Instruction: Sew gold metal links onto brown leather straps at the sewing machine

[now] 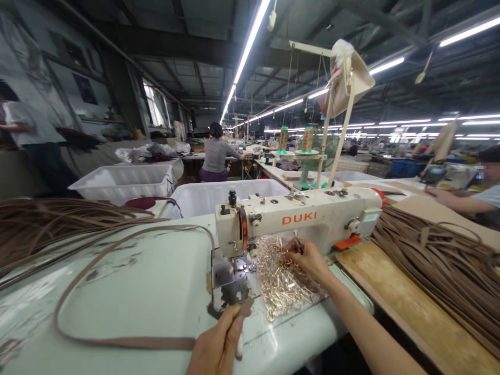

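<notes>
Where sewing table (128, 281) ends, white plastic bins (224, 195) stand.

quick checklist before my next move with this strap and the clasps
1. Left hand holding the brown strap: ok.
2. Right hand pinching a piece from the gold clasps: cannot tell, the fingers hide it.
3. Strap lying loose on the machine table, no knots seen: ok.
4. Both hands apart from the presser foot: ok.
5. Needle of the sewing machine threaded: cannot tell, too small to see.
</notes>
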{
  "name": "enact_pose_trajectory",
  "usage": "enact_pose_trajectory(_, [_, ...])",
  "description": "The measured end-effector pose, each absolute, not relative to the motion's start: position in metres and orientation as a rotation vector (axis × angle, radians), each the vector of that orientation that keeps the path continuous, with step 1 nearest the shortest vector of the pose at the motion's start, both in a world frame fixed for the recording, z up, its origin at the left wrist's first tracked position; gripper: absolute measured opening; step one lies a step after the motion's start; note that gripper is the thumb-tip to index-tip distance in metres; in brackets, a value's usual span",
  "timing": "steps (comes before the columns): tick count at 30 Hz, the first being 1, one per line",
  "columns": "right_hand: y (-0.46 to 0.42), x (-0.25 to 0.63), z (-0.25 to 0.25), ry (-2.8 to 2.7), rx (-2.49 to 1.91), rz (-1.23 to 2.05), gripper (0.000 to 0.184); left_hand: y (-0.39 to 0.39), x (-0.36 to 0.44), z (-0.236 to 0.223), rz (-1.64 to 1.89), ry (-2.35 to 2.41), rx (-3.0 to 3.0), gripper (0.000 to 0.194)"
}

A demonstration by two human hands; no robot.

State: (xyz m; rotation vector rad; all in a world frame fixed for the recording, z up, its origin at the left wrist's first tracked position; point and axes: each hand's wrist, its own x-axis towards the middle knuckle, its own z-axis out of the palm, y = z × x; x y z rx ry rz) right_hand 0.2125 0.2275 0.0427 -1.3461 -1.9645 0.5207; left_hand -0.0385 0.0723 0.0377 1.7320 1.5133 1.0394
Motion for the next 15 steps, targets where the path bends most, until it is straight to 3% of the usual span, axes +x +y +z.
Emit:
enact_pose_trajectory(8, [0.133,0.154,0.045,-1.652,-1.041,1.117,0.024,0.066,-0.031,0.024,0.987,1.616,1.876,0.028])
enact_pose_trajectory(15, [0.101,0.133,0.040,-1.685,-1.025,1.033,0.020,0.063,-0.041,0.007,1.098,1.709,2.046,0.023])
